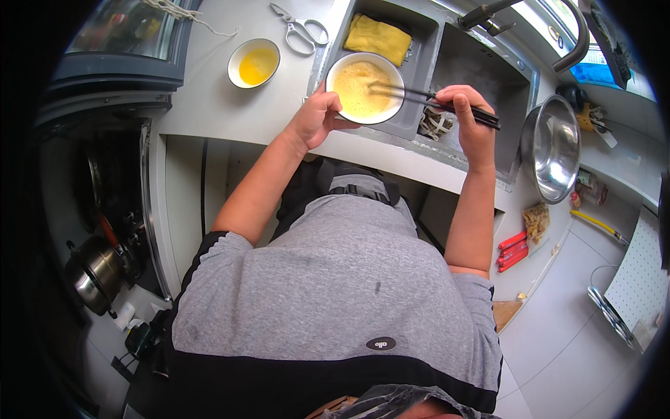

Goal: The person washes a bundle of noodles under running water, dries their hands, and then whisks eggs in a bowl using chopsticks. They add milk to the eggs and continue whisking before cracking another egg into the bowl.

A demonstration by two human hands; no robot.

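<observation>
A white bowl [398, 107] of frothy yellow liquid, which looks like beaten egg [361, 99], is gripped at its left rim by my left hand [316, 118]. It is over the front left part of the double sink [419, 68]. Black chopsticks [413, 96] are in my right hand [469, 118], their tips dipped in the liquid. Behind the bowl a folded yellow cloth [378, 39] lies in the left basin. To the left, a second white bowl [235, 65] on the counter holds a smaller amount of yellow liquid. White-handled kitchen scissors [301, 34] lie near it.
A dark faucet [573, 57] arches over the right basin. Right of the sink stands a large steel bowl [557, 149]. Red-wrapped sticks [512, 251] and a bag of food pieces [536, 220] lie on the right counter. A steel pot [97, 277] stands at far left.
</observation>
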